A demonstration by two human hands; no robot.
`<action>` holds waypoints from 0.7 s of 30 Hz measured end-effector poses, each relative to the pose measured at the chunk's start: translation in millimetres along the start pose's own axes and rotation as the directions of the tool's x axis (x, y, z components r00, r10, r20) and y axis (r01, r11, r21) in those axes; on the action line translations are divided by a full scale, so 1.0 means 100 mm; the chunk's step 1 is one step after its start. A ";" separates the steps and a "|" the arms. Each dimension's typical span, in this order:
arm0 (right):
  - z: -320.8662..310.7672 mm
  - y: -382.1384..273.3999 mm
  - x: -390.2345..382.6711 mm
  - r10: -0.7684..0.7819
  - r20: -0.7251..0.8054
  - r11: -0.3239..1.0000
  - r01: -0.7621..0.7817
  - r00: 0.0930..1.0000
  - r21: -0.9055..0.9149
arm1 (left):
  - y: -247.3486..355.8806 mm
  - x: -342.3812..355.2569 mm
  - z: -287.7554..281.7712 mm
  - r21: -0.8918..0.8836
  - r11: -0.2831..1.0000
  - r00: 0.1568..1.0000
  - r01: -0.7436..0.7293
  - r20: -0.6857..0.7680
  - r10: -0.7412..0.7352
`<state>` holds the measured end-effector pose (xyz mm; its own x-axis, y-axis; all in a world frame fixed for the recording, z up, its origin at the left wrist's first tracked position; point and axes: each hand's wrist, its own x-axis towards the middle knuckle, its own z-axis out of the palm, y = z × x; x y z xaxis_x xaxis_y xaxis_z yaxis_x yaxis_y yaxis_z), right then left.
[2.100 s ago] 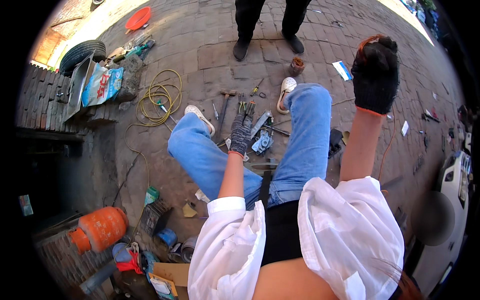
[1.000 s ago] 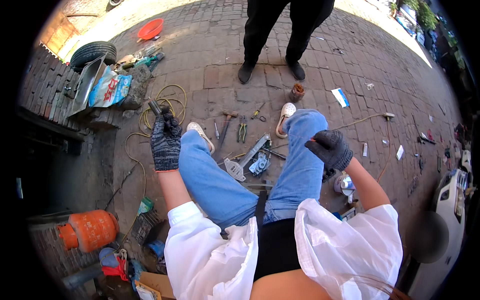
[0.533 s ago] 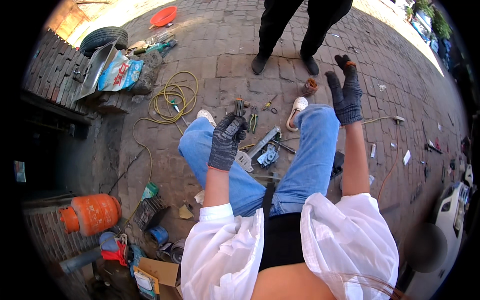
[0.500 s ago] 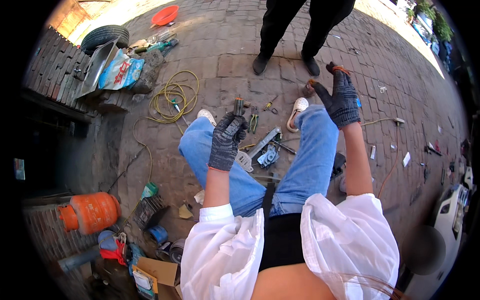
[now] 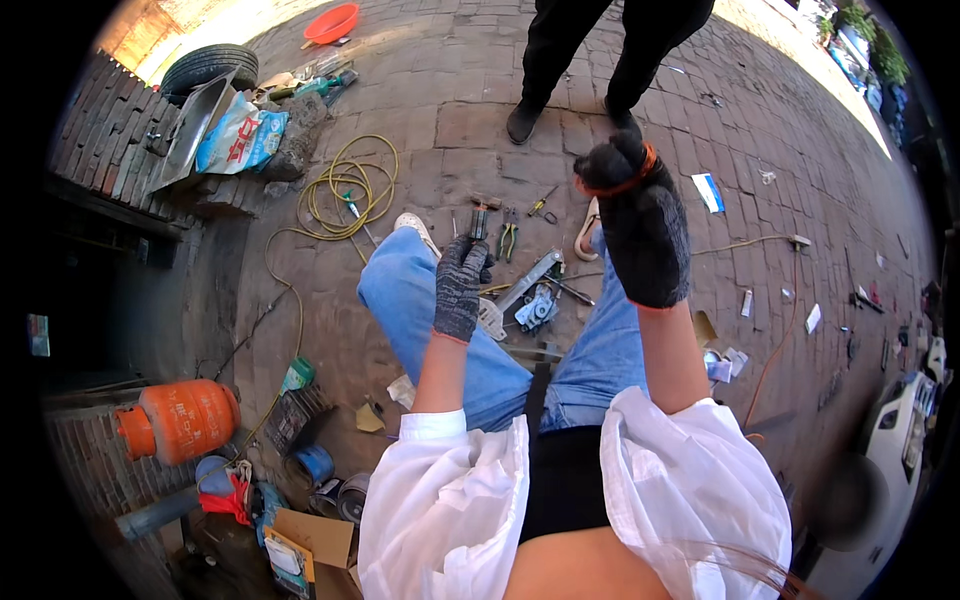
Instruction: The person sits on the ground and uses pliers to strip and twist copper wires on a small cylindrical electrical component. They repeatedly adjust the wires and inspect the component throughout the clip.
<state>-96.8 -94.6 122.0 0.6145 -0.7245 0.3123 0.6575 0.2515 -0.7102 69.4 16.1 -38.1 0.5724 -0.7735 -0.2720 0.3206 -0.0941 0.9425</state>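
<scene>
My left hand [image 5: 461, 284], in a grey knit glove, is closed around the lower end of a small dark cylindrical metal part [image 5: 480, 224]. A brownish piece [image 5: 487, 201] shows at the part's far end; I cannot tell whether it is joined to it. My right hand [image 5: 645, 235] is raised further forward, its glove's black palm side showing. Its fingers are bent, with an orange strand [image 5: 632, 184] running across them. What else they grip is hidden. Pliers [image 5: 509, 238], a yellow-handled screwdriver [image 5: 542, 204], a grey metal bar [image 5: 530, 280] and a bluish mechanical part [image 5: 538, 309] lie between my legs.
A person in black trousers [image 5: 560, 60] stands ahead. To the left are a coiled yellow hose [image 5: 345, 190], an orange gas cylinder [image 5: 185, 420], a tyre [image 5: 208, 70] and a cardboard box [image 5: 318, 538]. A white car part [image 5: 885, 470] and scattered scraps lie to the right.
My right hand has swung inward and turned, bringing its black palm side into view with its fingers bent. My left hand has dipped slightly nearer, still holding the metal part.
</scene>
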 end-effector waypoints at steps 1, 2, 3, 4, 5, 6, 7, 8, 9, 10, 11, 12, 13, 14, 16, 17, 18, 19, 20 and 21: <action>-0.02 0.01 0.23 -0.160 -0.134 0.986 0.152 0.978 -0.068 | 0.00 -0.06 0.01 -0.009 0.999 0.999 0.032 0.008 -0.032; -0.18 0.04 0.38 -0.242 -0.186 0.942 0.184 0.952 -0.282 | -0.04 -0.11 -0.03 -0.067 0.998 0.999 0.017 0.034 -0.015; -0.44 0.08 0.49 -0.352 -0.079 0.722 0.216 0.933 -0.657 | -0.05 -0.15 -0.01 -0.062 0.998 0.997 -0.024 0.076 0.029; -0.71 0.11 0.59 -0.452 0.031 0.364 0.216 0.891 -0.906 | -0.04 -0.20 0.01 -0.058 0.996 0.991 -0.063 0.114 0.069; -0.79 0.18 0.52 -0.266 0.124 0.105 0.156 0.956 -0.982 | -0.02 -0.25 -0.02 -0.053 0.993 0.985 -0.103 0.133 0.109; -0.82 0.23 0.40 -0.048 0.162 -0.172 0.151 0.986 -0.973 | -0.01 -0.29 -0.04 -0.063 0.989 0.984 -0.132 0.108 0.139; -0.78 0.24 0.28 0.169 0.132 -0.440 0.195 0.977 -0.877 | 0.06 -0.31 -0.04 -0.136 0.987 0.992 -0.089 0.079 0.100; -0.73 0.23 0.15 0.494 -0.002 -0.319 0.178 0.870 -0.931 | 0.15 -0.32 -0.05 -0.210 0.977 0.997 -0.048 0.052 0.060; -0.64 0.22 -0.01 0.762 -0.092 -0.212 0.113 0.641 -0.971 | 0.21 -0.30 -0.05 -0.282 0.959 0.999 -0.013 0.029 0.022; -0.65 0.31 -0.30 0.781 0.052 0.019 0.060 0.622 -0.998 | 0.13 -0.23 -0.09 -0.230 0.972 0.999 -0.045 0.012 0.050; -0.72 0.39 -0.54 0.766 0.187 0.243 -0.009 0.615 -0.970 | 0.09 -0.22 -0.07 -0.227 0.974 0.996 -0.005 0.087 0.025; -0.57 0.36 -0.56 0.780 0.247 0.382 -0.124 0.575 -0.916 | 0.06 -0.24 -0.07 -0.217 0.975 0.989 0.036 0.151 -0.003; -0.30 0.26 -0.52 0.781 0.302 0.494 -0.245 0.547 -0.834 | 0.02 -0.25 -0.02 -0.207 0.975 0.974 0.081 0.225 -0.033; -0.12 0.21 -0.49 0.770 0.358 0.586 -0.363 0.528 -0.724 | 0.02 -0.32 0.06 -0.206 0.974 0.970 0.089 0.242 -0.038; -0.02 0.21 -0.45 0.661 0.398 0.602 -0.134 0.636 -0.787 | 0.01 -0.41 0.20 -0.339 0.922 0.963 0.189 0.247 -0.106; 0.01 0.22 -0.44 0.602 0.424 0.588 -0.017 0.677 -0.808 | -0.02 -0.43 0.24 -0.412 0.881 0.964 0.235 0.215 -0.157; 0.04 0.30 -0.48 0.552 0.426 0.577 0.041 0.717 -0.816 | 0.04 -0.43 0.27 -0.511 0.795 0.942 0.327 0.247 -0.229; 0.04 0.27 -0.51 0.614 0.397 0.535 0.011 0.682 -0.845 | 0.13 -0.44 0.27 -0.598 0.689 0.912 0.410 0.285 -0.295; 0.05 0.23 -0.54 0.673 0.366 0.490 -0.016 0.643 -0.872 | 0.18 -0.44 0.25 -0.671 0.564 0.876 0.480 0.329 -0.353; 0.06 0.22 -0.55 0.729 0.341 0.447 -0.035 0.593 -0.894 | 0.14 -0.37 0.14 -0.736 0.423 0.849 0.528 0.457 -0.264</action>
<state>-114.0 -45.0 93.3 0.9927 -0.0274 -0.1175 -0.1177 -0.4358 -0.8923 42.0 34.4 -12.0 0.0565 -0.9184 -0.3915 0.9936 0.0131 0.1124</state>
